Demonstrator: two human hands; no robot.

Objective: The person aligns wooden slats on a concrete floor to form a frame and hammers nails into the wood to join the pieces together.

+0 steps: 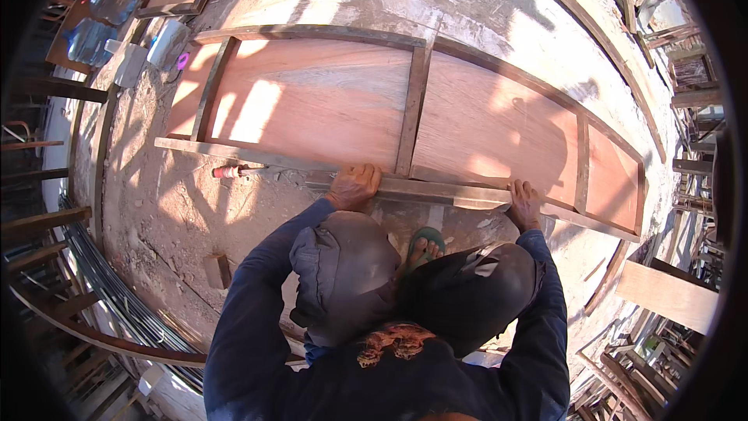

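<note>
A long plywood panel (335, 105) with a frame of wooden battens lies flat on the ground before me. Along its near edge runs a short wooden strip (440, 192), against the frame's near rail. My left hand (355, 186) is closed over the strip's left part, fingers bent across the wood. Towards its right end my right hand (526, 203) grips the same strip, with the fingers over the top. Both palms are hidden. A red-handled tool (227, 172), seemingly a screwdriver, lies left of my left hand by the rail.
My sandalled foot (427, 245) is close behind the strip. A small wood block (217, 271) lies on the ground at left, near a bundle of dark rods (117, 296). Large clear bottles (92, 40) stand at far left. A loose board (667, 296) is at right.
</note>
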